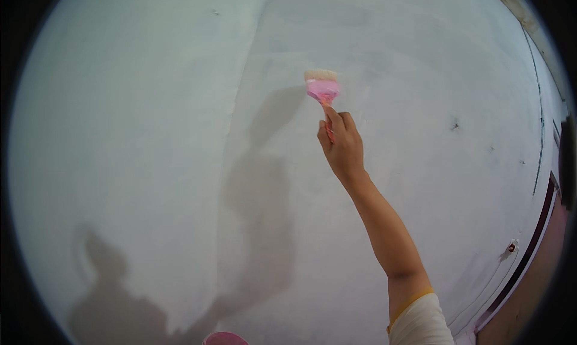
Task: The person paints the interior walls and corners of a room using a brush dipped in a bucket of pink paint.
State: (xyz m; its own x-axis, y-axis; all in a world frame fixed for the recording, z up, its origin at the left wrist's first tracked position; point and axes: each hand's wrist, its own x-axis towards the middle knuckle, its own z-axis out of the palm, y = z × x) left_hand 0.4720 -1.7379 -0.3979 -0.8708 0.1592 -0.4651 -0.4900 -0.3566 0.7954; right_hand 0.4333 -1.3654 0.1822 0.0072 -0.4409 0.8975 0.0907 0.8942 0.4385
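My right hand (342, 142) is closed round the handle of a wide paintbrush (323, 89), my arm stretched up in front of a pale wall (390, 122). The brush has a pink head, a reddish handle and cream bristles that point upward. Its bristles are at or close to the wall; I cannot tell whether they touch. At the lower edge shows the top of a pink container (225, 339), its inside hidden. My left hand is out of the picture.
A vertical corner line (231, 119) divides the wall, and shadows of me and my arm fall across it. At right are a wall socket (512, 247) with a hanging cord, a dark cable (541, 122) and a dark skirting strip (529, 258).
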